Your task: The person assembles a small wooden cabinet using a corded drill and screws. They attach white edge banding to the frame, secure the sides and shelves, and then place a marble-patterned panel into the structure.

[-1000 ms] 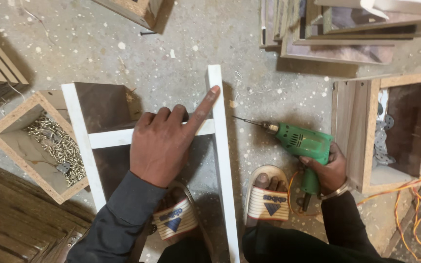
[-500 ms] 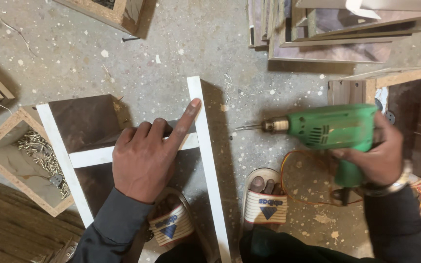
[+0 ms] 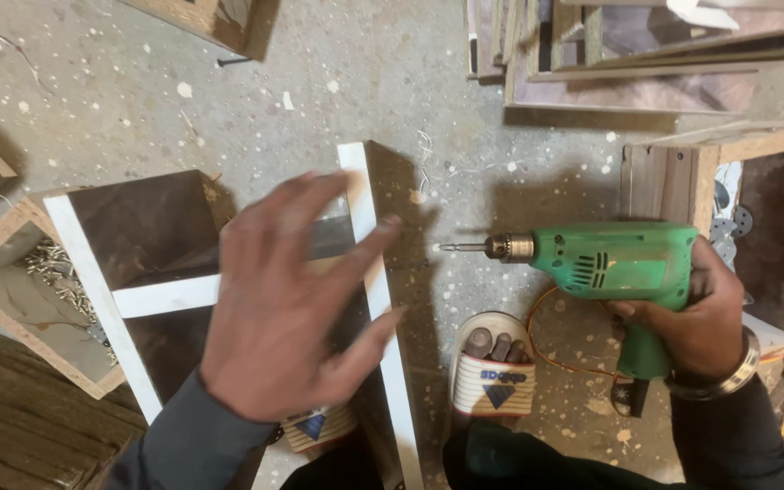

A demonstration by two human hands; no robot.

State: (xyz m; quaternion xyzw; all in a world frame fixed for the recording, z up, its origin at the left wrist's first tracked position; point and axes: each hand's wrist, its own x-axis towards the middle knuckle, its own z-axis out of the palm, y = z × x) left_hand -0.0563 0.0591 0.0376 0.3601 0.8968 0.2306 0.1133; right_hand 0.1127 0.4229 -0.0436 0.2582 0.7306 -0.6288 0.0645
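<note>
Change: left hand, half a second ago pressed flat on the white-edged wooden frame, now lifted, fingers spread apart, blurred.
Frame: lying on the concrete floor, dark panels inside, under the left hand.
Open box, left: chipboard box holding loose screws.
Open box, right: wooden box with round metal discs.
Drill: green drill, bit pointing at the frame edge, right hand clamped on its grip.

Dusty concrete floor w/ stacked wood panels.
</note>
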